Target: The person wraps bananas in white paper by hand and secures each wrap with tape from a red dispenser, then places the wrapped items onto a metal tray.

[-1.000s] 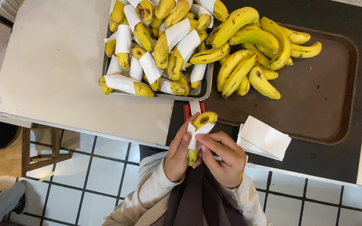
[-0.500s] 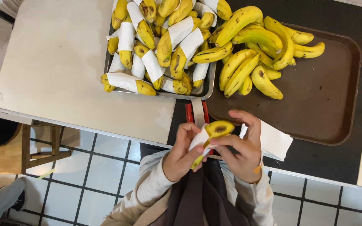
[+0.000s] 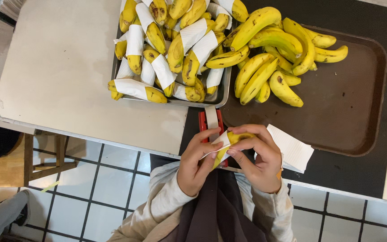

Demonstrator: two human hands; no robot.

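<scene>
One view only, from a camera worn on the person's head. It looks almost straight down. The far side of the tabletop (image 3: 59, 67) lies at the top edge of the frame, the person's chest and lap at the bottom. The hands (image 3: 229, 157) sit close under the lens, just below centre. The metal tray (image 3: 222, 96) is cut off by the top edge; the brown tray (image 3: 354, 112) lies fully in frame at right. Tiled floor (image 3: 113, 179) and a wooden stool (image 3: 10, 166) show lower left. With no second view, nothing is shared.
</scene>
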